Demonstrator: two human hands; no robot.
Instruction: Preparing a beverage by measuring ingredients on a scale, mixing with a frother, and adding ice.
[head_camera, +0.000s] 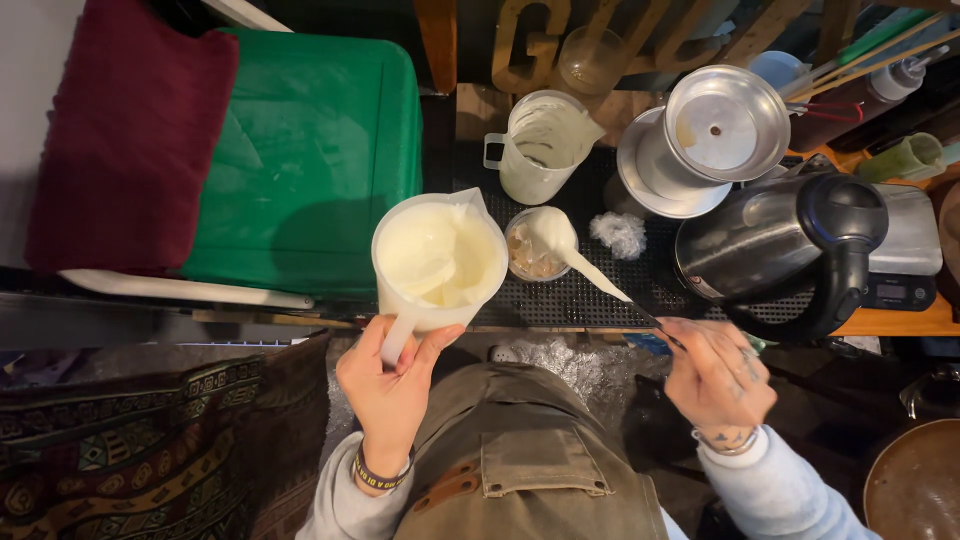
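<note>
the left hand (388, 385) is closed around the handle of a white jug (438, 262), thumb and fingers wrapped right round it, holding the jug up just left of a small glass (532, 246). the jug holds a good pool of thick pale cream. the right hand (715, 375) is pinched shut on the end of a long spoon (580, 260), fingers curled, with the spoon reaching up and left so its bowl sits right over the glass.

judging by that, the topping is underway but not done: the spoon bowl carries a heaped dollop of cream above the glass, and the brownish drink with ice shows beneath it (so the surface is only partly covered, as far as can be seen). plenty of cream is left in the jug.

farther out on the black mat of the desk (600, 300) stand a second, nearly scraped-out jug (540, 145), a metal drip filter (715, 130) and, to the right, a dark kettle (790, 245).
</note>
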